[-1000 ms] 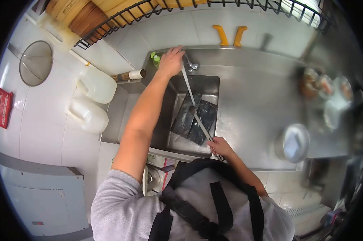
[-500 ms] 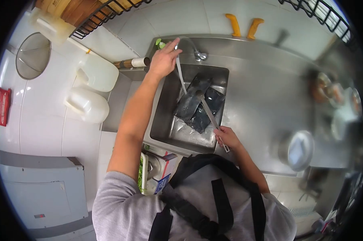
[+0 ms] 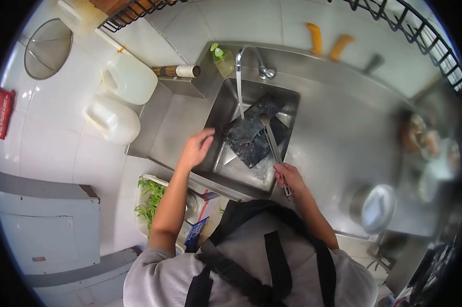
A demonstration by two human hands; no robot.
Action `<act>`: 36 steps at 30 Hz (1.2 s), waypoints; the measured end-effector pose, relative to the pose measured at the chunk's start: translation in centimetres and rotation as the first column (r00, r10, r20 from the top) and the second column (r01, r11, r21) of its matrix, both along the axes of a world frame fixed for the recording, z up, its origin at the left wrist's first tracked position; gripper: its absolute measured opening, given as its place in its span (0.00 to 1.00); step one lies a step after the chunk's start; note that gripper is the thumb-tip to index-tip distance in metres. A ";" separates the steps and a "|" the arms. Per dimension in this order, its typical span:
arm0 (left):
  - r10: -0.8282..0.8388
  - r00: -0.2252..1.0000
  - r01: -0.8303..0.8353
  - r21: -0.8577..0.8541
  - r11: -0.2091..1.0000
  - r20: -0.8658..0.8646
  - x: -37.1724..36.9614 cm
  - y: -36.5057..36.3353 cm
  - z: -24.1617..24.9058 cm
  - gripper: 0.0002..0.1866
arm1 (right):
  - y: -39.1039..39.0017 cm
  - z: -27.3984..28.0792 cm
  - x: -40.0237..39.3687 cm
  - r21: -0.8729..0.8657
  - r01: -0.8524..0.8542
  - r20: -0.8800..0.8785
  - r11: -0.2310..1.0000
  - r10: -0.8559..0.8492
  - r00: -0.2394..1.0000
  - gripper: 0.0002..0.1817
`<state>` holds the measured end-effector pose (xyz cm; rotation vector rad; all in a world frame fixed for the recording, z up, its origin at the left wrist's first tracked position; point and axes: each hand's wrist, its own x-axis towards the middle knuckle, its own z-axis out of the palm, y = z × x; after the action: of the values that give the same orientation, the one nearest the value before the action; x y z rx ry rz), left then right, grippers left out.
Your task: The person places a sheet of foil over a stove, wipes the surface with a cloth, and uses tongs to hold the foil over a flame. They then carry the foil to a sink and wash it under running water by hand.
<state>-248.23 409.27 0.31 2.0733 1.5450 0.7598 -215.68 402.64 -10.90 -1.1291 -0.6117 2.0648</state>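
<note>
Water runs from the curved faucet (image 3: 250,50) onto dark, wet, flat pieces (image 3: 246,135) lying in the steel sink basin (image 3: 231,171). My right hand (image 3: 288,177) is closed round the handle end of long metal tongs (image 3: 273,140), whose far end touches the dark pieces. Over the basin's left edge hangs my left hand (image 3: 198,148), empty, with its fingers apart. What exactly the dark pieces are is hard to tell.
A green-capped soap bottle (image 3: 223,60) stands behind the basin, left of the faucet. White jugs (image 3: 111,120) are at the left. A metal bowl (image 3: 377,209) sits on the right counter. Greens (image 3: 150,202) lie in a container below my left forearm.
My left hand has come down from beside the faucet to the basin's left edge. The water stream looks wider, and the view has shifted slightly. My right hand still holds the tongs.
</note>
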 end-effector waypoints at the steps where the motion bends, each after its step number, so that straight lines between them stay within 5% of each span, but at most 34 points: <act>1: 0.055 0.997 -0.049 -0.136 0.990 0.048 -0.6 -1.8 -0.6 0.12 | -0.2 0.0 0.0 0.004 -0.006 0.031 1.000 0.006 0.999 0.12; 9: 0.201 0.970 -0.151 -0.304 0.941 0.140 -3.4 -8.2 -5.5 0.12 | -2.0 0.7 1.5 0.026 -0.203 0.083 0.979 0.200 0.976 0.11; 18: 0.307 0.915 -0.187 -0.397 0.898 0.262 -3.8 -7.9 -6.4 0.12 | -3.5 2.5 2.4 -0.038 -0.229 -0.107 0.973 0.223 0.969 0.13; 23: 0.397 0.802 -0.197 -0.430 0.881 0.446 -4.0 -7.4 -5.6 0.13 | -3.6 2.1 1.7 -0.062 -0.137 -0.288 0.989 0.113 0.951 0.15; 36: 0.377 0.817 -0.202 -0.396 0.896 0.436 -3.6 -6.1 -4.6 0.12 | -3.1 1.3 0.9 -0.272 0.011 -0.445 0.962 -0.136 0.885 0.15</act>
<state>-251.78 403.20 -4.24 1.2653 1.5640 0.9781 -214.74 399.53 -9.63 -0.7342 -0.0590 2.2826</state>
